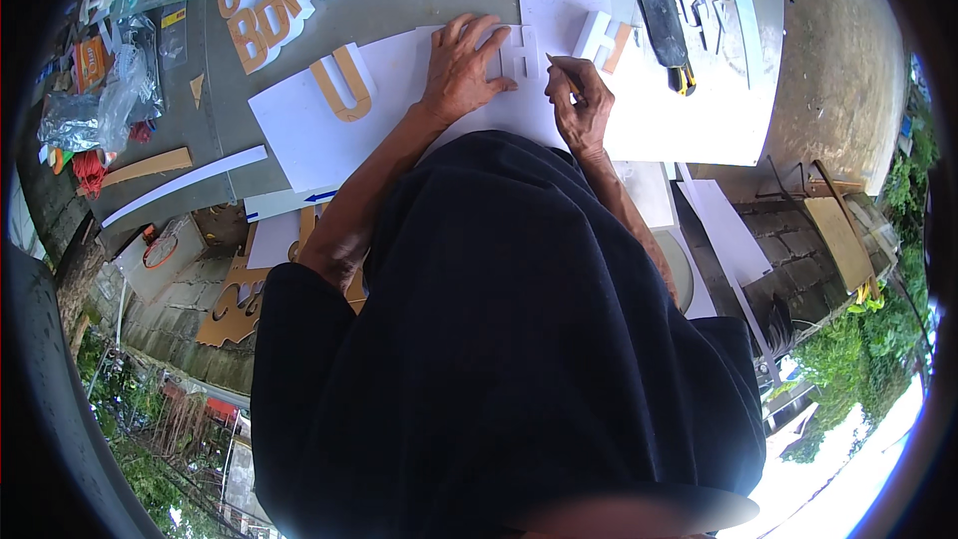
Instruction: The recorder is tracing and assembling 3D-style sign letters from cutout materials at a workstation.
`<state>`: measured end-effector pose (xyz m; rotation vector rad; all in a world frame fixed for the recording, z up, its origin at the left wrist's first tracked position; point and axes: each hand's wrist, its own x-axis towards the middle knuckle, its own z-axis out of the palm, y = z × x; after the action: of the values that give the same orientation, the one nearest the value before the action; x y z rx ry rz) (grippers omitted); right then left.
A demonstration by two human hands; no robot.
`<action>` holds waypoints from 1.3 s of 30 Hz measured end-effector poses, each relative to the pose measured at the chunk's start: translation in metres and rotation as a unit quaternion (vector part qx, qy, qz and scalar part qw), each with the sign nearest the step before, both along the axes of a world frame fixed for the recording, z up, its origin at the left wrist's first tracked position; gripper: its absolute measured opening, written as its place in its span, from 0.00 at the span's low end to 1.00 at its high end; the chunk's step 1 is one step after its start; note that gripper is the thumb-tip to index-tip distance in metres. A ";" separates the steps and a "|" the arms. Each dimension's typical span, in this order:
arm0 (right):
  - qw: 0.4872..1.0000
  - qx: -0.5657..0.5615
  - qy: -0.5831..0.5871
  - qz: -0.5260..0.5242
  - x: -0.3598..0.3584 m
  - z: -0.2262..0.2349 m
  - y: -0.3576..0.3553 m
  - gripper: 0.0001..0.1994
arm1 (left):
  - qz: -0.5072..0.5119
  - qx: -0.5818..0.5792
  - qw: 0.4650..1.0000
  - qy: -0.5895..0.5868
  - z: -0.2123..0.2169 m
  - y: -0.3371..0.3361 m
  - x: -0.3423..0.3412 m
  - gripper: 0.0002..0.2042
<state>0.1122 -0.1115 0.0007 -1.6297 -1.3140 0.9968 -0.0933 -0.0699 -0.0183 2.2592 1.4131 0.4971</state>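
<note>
My left hand [464, 70] lies flat on a white sheet [299, 110], fingers spread. Its fingertips rest at the edge of a white H-shaped piece [519, 52]. Just right of that piece, my right hand [582, 100] is closed around a slim pointed tool [551, 61] with some yellow on it. Its tip points toward the white piece; whether it is a cutter knife or a pencil I cannot tell. Beyond my right hand stands a white block letter [595, 37] with a brown face. A similar U-shaped letter [342, 85] lies left of my left hand.
Several block letters [261, 45] stand at the far left. Plastic bags [130, 90] and red string [90, 172] lie along the left edge. At right are a black object [661, 25], a yellow-and-black tool [685, 80] and thin cut-out strips [704, 0]. A curved white strip [185, 183] lies near the front edge.
</note>
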 end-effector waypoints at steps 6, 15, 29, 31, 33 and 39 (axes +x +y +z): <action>0.978 0.010 0.150 -0.145 0.055 0.023 0.004 0.10 | -0.061 0.015 0.995 -0.073 0.021 0.021 0.031 0.47; 0.979 -0.047 0.165 -0.111 0.094 0.005 0.039 0.11 | -0.158 -0.017 0.981 -0.109 0.011 0.064 0.103 0.52; 0.992 -0.071 0.100 -0.039 0.097 0.009 0.055 0.10 | -0.119 -0.047 0.985 -0.120 0.011 0.055 0.102 0.47; 0.994 -0.076 0.078 -0.026 0.097 0.009 0.056 0.11 | -0.117 -0.048 0.985 -0.120 0.011 0.055 0.101 0.47; 0.995 -0.068 0.075 -0.023 0.097 0.009 0.057 0.12 | -0.115 -0.049 0.985 -0.121 0.011 0.054 0.101 0.47; 0.996 -0.066 0.046 -0.023 0.095 0.011 0.059 0.09 | -0.118 -0.042 0.984 -0.127 0.011 0.054 0.101 0.48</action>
<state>0.2075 -0.0525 0.0121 -1.6842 -1.1646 1.1380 0.0073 -0.0160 -0.0078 2.1683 1.0083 0.6099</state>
